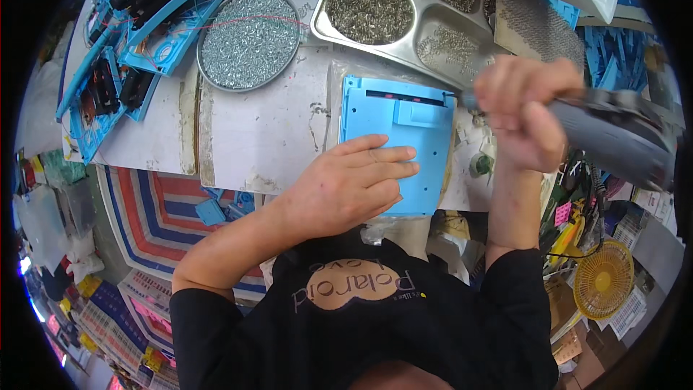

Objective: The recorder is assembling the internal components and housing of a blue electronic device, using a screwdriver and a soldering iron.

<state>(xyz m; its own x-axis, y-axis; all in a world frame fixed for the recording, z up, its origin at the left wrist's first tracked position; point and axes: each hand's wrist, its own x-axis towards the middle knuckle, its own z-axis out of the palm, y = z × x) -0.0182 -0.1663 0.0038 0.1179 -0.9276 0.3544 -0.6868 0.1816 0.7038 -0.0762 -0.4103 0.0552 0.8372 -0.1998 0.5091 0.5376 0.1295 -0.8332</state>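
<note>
A light-blue rectangular plastic housing [415, 188] lies on the worktable in front of me, with a slot along its far edge and several small dark holes. My left hand [346, 184] rests flat on its left part, fingers stretched out and holding nothing. Wrapped around a dark grey power screwdriver [613, 133], my right hand [523, 105] is at the housing's far right. The tool's thin bit reaches the far right corner of the housing; whether it sits in a screw cannot be made out.
A round dish [249, 40] of small silvery screws stands left of the housing. Beyond it, a metal compartment tray [422, 18] holds small metal parts. Blue housings with red wires [155, 22] are piled at the far left. A yellow fan [604, 279] stands at the lower right.
</note>
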